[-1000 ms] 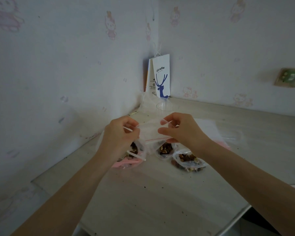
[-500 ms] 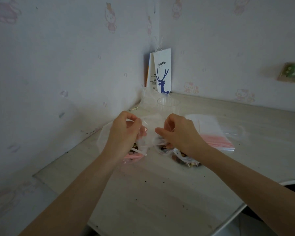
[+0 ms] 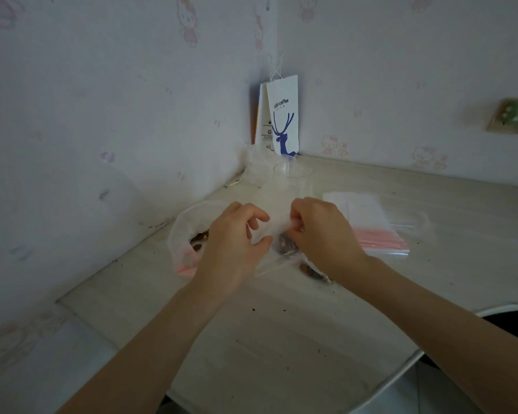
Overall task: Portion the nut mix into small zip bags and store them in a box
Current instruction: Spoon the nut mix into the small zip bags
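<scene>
My left hand (image 3: 232, 245) and my right hand (image 3: 320, 234) pinch the two sides of a small clear zip bag (image 3: 271, 227) just above the table. Under and behind my left hand lies a larger clear bag with pink trim (image 3: 181, 234) holding brown nut mix. A filled small bag of nuts (image 3: 284, 245) shows between my hands, and another (image 3: 311, 271) peeks out below my right wrist. A stack of unused zip bags with red seals (image 3: 371, 222) lies to the right. No box is in view.
A clear plastic cup (image 3: 293, 174) stands behind my hands, with a white paper coffee bag (image 3: 283, 115) upright in the wall corner. The pale table (image 3: 266, 339) has crumbs on it; its rounded front edge runs at lower right. Walls close in at left and behind.
Both hands have lowered the small zip bag from raised and stretched flat to close over the nut bags, and the hands have drawn nearer together.
</scene>
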